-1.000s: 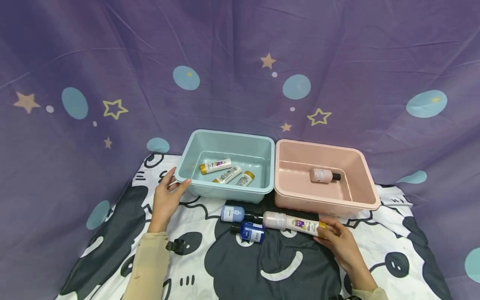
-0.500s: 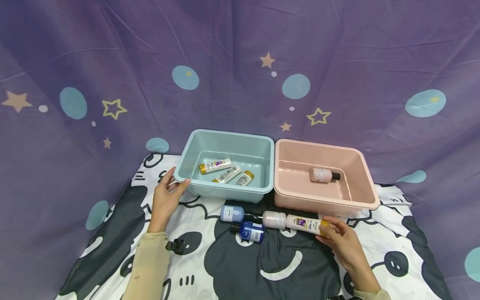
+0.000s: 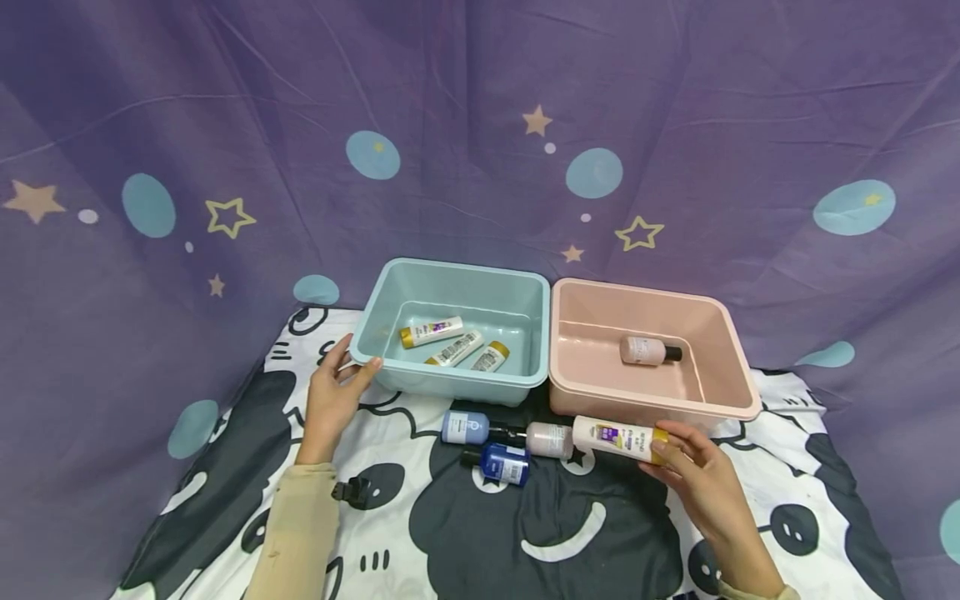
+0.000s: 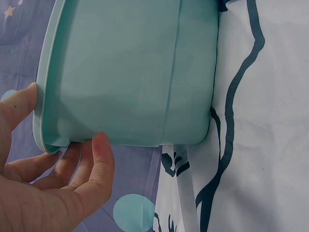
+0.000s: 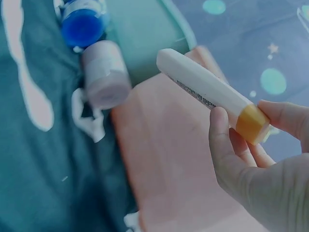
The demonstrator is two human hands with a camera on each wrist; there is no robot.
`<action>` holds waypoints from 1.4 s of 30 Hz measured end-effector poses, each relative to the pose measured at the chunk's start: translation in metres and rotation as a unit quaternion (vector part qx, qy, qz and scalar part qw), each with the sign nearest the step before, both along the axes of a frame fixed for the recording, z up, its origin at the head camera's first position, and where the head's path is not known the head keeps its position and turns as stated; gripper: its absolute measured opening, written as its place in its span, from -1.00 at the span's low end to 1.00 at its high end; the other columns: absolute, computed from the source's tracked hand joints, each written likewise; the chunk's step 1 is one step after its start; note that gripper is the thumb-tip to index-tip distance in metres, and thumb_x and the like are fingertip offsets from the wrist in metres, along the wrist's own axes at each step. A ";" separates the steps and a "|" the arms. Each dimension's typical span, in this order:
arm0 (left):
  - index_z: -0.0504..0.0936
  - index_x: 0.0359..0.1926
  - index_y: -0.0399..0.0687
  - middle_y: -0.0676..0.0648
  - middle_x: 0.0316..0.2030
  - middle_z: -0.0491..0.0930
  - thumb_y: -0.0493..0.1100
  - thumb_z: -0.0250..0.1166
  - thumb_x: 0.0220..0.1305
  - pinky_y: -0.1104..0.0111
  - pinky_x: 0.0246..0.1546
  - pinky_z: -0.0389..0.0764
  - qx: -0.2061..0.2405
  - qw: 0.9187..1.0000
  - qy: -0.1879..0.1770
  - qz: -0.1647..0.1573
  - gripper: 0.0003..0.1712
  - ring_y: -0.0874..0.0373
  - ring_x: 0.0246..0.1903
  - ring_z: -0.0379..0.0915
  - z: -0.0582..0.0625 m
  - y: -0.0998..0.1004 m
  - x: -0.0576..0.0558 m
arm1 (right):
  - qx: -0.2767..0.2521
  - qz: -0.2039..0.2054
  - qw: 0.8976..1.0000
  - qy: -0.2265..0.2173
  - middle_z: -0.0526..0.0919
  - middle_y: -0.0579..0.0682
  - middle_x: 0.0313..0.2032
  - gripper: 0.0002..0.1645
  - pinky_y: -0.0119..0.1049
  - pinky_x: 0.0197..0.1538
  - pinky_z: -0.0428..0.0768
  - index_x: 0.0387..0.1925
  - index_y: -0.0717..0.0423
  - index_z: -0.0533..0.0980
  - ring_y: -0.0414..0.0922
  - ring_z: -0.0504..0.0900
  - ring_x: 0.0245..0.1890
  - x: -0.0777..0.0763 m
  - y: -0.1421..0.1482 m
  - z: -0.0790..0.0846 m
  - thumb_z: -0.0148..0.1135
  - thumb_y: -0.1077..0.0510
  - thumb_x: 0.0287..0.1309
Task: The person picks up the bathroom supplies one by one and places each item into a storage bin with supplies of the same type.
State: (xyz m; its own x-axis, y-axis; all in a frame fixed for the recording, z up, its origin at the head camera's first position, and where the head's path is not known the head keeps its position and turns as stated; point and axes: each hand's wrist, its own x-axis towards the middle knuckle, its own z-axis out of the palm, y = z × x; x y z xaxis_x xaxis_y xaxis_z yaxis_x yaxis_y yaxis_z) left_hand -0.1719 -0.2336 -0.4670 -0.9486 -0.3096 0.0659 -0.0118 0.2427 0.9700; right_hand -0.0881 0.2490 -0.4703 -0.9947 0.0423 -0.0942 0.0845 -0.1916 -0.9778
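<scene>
My right hand pinches a white tube by its gold cap, in front of the pink bin. In the right wrist view the tube is held off the cloth. My left hand grips the near left corner of the light blue bin, thumb on the rim and fingers against the outside. Several similar tubes, including one tube, lie inside that bin. A pink bottle with a black cap lies in the pink bin.
In front of the bins lie a pale blue bottle, a dark blue bottle and another pink bottle on the patterned cloth. Close behind the bins hangs a purple curtain.
My right hand has lifted the white tube off the cloth and moved it slightly right, away from the pink bottle beside it. My left hand stays on the light blue bin.
</scene>
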 end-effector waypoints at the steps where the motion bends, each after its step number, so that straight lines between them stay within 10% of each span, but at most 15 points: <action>1: 0.24 0.52 -0.03 -0.20 0.27 0.46 0.08 0.45 0.23 0.54 -0.18 0.62 0.001 1.000 -0.001 -0.001 -0.06 -0.05 0.13 0.50 0.000 0.000 0.000 | -0.007 0.005 1.000 0.012 0.61 0.05 -0.13 -0.71 -0.14 -0.10 0.71 0.05 0.15 0.54 -0.09 0.68 -0.19 0.000 -0.001 0.003 0.18 0.40 0.36; 16: 0.23 0.52 -0.03 -0.20 0.28 0.45 0.08 0.46 0.23 0.52 -0.18 0.63 0.011 1.000 0.001 -0.007 -0.06 -0.06 0.13 0.50 0.001 0.001 -0.001 | -0.035 0.036 0.996 0.070 0.53 0.13 -0.03 -0.63 -0.12 -0.04 0.68 0.17 0.35 0.44 -0.05 0.61 -0.04 -0.033 -0.034 0.048 0.16 0.40 0.37; 42: 0.21 0.53 0.00 -0.21 0.30 0.43 0.09 0.45 0.23 0.50 -0.19 0.64 0.019 1.000 -0.005 -0.005 -0.04 -0.08 0.16 0.47 0.001 0.000 0.002 | -0.071 0.082 0.992 0.061 0.47 0.18 -0.04 -0.55 -0.21 -0.05 0.69 0.20 0.43 0.37 -0.01 0.61 -0.11 -0.145 -0.133 0.108 0.22 0.32 0.36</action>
State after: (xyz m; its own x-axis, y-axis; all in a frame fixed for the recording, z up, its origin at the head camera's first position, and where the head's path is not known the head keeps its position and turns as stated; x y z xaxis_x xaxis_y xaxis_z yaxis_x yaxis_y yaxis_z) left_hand -0.1696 -0.2331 -0.4662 -0.9519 -0.3031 0.0457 -0.0185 0.2058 0.9784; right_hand -0.2328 0.1160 -0.3622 -0.9914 -0.1260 0.0348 0.0076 -0.3214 -0.9469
